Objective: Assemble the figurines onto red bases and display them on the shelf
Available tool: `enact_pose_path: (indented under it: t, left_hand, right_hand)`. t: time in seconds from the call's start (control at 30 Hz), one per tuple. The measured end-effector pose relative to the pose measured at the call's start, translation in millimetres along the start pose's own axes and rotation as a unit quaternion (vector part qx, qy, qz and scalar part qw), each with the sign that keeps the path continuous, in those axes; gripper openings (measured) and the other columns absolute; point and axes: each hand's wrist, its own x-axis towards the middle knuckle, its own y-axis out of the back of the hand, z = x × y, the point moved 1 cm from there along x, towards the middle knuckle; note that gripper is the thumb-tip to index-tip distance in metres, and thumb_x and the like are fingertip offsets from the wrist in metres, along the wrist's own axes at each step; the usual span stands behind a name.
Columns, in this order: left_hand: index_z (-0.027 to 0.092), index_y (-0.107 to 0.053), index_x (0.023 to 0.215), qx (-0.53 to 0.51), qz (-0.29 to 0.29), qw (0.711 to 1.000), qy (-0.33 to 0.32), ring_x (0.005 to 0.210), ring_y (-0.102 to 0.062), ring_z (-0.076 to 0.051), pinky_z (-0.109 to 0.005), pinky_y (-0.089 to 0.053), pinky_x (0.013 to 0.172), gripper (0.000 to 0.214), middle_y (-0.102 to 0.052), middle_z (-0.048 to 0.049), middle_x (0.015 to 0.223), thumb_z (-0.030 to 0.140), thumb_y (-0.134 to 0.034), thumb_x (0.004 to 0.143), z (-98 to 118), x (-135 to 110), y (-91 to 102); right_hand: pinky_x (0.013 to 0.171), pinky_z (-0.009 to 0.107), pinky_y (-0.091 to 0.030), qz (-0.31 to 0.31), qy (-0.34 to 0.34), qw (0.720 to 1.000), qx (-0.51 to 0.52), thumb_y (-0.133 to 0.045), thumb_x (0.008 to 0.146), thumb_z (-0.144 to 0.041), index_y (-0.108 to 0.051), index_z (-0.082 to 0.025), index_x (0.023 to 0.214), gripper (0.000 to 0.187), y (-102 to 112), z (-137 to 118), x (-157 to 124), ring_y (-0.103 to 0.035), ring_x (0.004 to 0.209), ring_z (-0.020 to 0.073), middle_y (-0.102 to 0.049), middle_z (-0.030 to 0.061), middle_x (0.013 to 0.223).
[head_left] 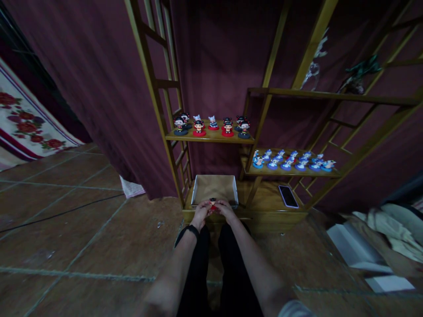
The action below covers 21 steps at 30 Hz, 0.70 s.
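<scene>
Both my hands meet around a small figurine (213, 203) with dark hair and a red base. My left hand (202, 214) has its fingers closed on the figurine's left side, and a dark band circles that wrist. My right hand (225, 209) grips the same figurine from the right. Just behind them, a shallow white box (214, 187) rests on the lowest shelf level. Above it, several figurines on red or dark bases stand in rows on a wooden shelf (211, 138); a red-based figurine (199, 128) is in the front row.
To the right, a lower shelf (294, 172) carries several blue-and-white figurines (287, 164). Beneath it lies a phone (288, 196). A purple curtain (99, 88) hangs behind and left. White boxes (358, 248) and cloth (393, 229) lie on the floor at right; a black cable (62, 213) crosses the left floor.
</scene>
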Motion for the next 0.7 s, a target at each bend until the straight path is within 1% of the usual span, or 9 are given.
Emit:
enact_pose_path:
  t: [0.27, 0.4, 0.53, 0.7]
  left_hand:
    - [0.015, -0.065, 0.076, 0.001, -0.014, 1.000, 0.013, 0.050, -0.058, -0.008, -0.018, -0.044, 0.052, 0.017, -0.065, -0.0019, 0.061, 0.023, -0.073, 0.063, 4.8, -4.3, -2.4]
    - [0.014, -0.066, 0.077, 0.001, -0.016, 1.000, 0.016, 0.051, -0.059, -0.009, -0.018, -0.044, 0.051, 0.018, -0.065, -0.0024, 0.060, 0.024, -0.073, 0.064, 5.8, -5.3, -2.7]
    - [0.014, -0.064, 0.081, -0.002, -0.012, 1.000, 0.017, 0.052, -0.060, -0.010, -0.019, -0.044, 0.051, 0.022, -0.067, -0.0043, 0.066, 0.026, -0.072, 0.065, 7.0, -5.7, -3.1]
    - [0.014, -0.063, 0.083, 0.017, -0.010, 0.999, 0.031, 0.053, -0.061, -0.011, -0.020, -0.044, 0.051, 0.028, -0.067, -0.0051, 0.067, 0.031, -0.072, 0.064, 11.0, -7.7, -5.3]
  right_hand:
    - [0.058, 0.025, -0.046, 0.002, -0.007, 1.000, -0.006, -0.069, 0.058, -0.036, -0.060, -0.021, 0.072, 0.023, -1.6, -2.3, -2.0, -0.061, 0.060, 0.0140, -0.063, -0.0030, 0.062]
    - [0.057, 0.026, -0.047, 0.010, -0.017, 1.000, 0.001, -0.070, 0.058, -0.036, -0.061, -0.021, 0.075, 0.024, -1.8, -4.0, -1.6, -0.062, 0.058, 0.0142, -0.064, -0.0026, 0.064]
    - [0.054, 0.024, -0.047, 0.023, -0.028, 0.999, 0.007, -0.069, 0.061, -0.040, -0.062, -0.021, 0.076, 0.025, -2.4, -5.7, -1.3, -0.060, 0.056, 0.0130, -0.065, -0.0016, 0.066]
    - [0.052, 0.025, -0.047, 0.028, -0.029, 0.999, 0.006, -0.061, 0.068, -0.049, -0.065, -0.021, 0.083, 0.032, -0.8, -5.9, -0.9, -0.060, 0.055, 0.0130, -0.068, 0.0011, 0.072]
